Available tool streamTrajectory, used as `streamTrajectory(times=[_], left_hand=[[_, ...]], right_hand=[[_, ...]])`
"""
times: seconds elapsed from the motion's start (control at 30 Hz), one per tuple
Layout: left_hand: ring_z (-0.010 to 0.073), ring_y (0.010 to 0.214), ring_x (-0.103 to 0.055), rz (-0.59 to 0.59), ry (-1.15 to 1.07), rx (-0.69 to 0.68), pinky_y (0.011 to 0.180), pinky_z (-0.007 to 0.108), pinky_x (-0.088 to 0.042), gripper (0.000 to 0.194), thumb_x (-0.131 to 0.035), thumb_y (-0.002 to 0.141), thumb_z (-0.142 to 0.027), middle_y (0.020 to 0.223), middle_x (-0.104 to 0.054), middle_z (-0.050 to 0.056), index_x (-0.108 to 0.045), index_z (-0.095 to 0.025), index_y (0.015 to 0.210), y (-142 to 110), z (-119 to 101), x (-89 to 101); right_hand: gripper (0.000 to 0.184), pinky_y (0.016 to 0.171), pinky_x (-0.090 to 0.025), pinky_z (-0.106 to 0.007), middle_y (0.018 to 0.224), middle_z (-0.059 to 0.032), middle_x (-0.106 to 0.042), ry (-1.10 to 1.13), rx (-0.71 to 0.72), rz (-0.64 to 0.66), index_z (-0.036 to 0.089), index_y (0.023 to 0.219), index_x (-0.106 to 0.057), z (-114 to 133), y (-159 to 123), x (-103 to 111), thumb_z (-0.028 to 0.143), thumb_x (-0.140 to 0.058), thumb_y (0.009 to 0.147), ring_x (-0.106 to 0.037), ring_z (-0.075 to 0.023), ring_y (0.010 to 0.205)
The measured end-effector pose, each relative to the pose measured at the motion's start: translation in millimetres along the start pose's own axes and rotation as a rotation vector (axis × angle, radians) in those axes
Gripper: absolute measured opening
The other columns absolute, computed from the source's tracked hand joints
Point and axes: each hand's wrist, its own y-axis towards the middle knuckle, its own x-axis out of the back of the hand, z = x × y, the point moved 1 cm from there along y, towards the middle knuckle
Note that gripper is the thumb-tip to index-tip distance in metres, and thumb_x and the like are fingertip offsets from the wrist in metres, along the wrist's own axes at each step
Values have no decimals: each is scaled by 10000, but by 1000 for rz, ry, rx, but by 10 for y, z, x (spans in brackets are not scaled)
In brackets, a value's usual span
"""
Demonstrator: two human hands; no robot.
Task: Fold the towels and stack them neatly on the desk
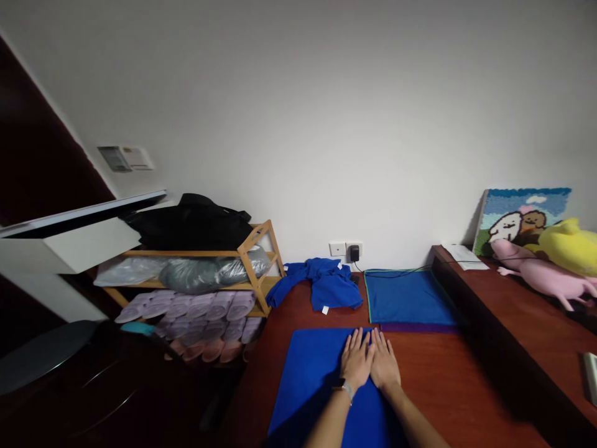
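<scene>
A blue cloth (310,367) lies spread flat on the reddish-brown desk (448,379). Both palms rest on its right part, close beside each other. My left hand (357,361), with a watch on the wrist, lies flat with fingers stretched forward. Against it, at the cloth's right edge, my right hand (384,361) is flat too, fingers extended. Neither hand grips anything. Beyond the cloth sits a crumpled heap of blue cloth (333,283) with white tags. Right of that heap lies a flat, darker blue cloth (405,295) with a green edge, a purple cloth (420,327) showing under its near side.
A wooden rack (254,267) at the left holds a black bag (191,224), plastic-wrapped items and rows of slippers (205,311). A plug (354,252) and cable come from the wall. The raised ledge on the right carries plush toys (541,270) and a picture (527,211).
</scene>
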Motion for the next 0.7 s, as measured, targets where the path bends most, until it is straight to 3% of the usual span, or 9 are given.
streamTrajectory(times=[0.1, 0.3, 0.4, 0.53, 0.7], left_hand=[[207, 1562, -250, 35, 22, 10, 1287, 471, -232, 585, -164, 1071, -515, 1678, -317, 13, -322, -320, 1599, -64, 145, -55], [252, 1560, -255, 12, 193, 252, 1270, 510, -246, 634, -205, 1054, -580, 1683, -290, 50, -302, -285, 1607, -411, 1344, 419], [243, 1563, -242, 1, 237, 309, 1267, 479, -254, 664, -201, 1052, -587, 1686, -284, 70, -291, -243, 1612, -549, 1698, 549], [250, 1568, -223, 6, 244, 301, 1263, 472, -261, 678, -198, 1051, -589, 1694, -255, 87, -306, -221, 1610, -588, 1785, 567], [269, 1562, -238, 51, 232, 277, 1262, 518, -251, 657, -208, 1054, -569, 1685, -282, 99, -310, -230, 1608, -561, 1694, 710]], right_hand=[[641, 1284, -90, -428, 1701, -49, -152, 10, -10, -13, 114, 1616, -240, -4, 10, -6, 303, -183, 1006, -100, -216, 1581], [658, 1288, -89, -415, 1701, -32, -164, 49, -49, -49, 103, 1622, -196, 12, 20, -11, 371, -125, 1025, -109, -197, 1581], [659, 1288, -80, -410, 1703, -26, -151, 33, -58, -42, 102, 1623, -185, 21, 22, -6, 369, -126, 1024, -101, -197, 1582], [655, 1286, -83, -407, 1703, -27, -150, 27, -70, -24, 104, 1624, -180, 39, 31, 36, 368, -134, 1026, -107, -197, 1581], [652, 1288, -96, -408, 1704, -20, -136, 41, -92, -44, 115, 1628, -160, 52, -160, 94, 381, -124, 1034, -108, -195, 1579]])
